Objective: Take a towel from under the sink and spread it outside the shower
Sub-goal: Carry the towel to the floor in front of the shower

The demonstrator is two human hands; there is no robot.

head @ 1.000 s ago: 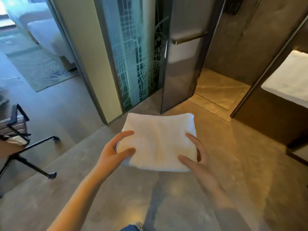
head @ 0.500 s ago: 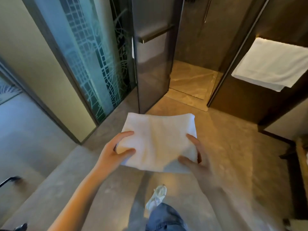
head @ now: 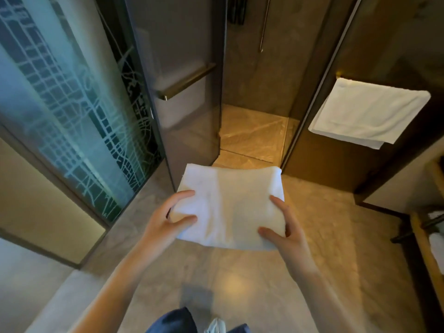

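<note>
I hold a folded white towel (head: 230, 205) flat in front of me, above the stone floor. My left hand (head: 165, 219) grips its near left corner, thumb on top. My right hand (head: 283, 231) grips its near right corner the same way. The towel's far edge reaches toward the shower threshold (head: 242, 157). Behind it the shower floor (head: 254, 128) shows through the open doorway. The sink is out of view.
The glass shower door (head: 182, 75) with a bar handle stands open at the left of the entrance. A patterned glass panel (head: 72, 97) runs along the left. Another white towel (head: 367, 114) hangs on the right wall. A wooden shelf unit (head: 430, 246) stands at far right.
I have stepped closer and turned right, so the shower entrance now lies straight ahead. Both hands keep the same grip on the folded towel.
</note>
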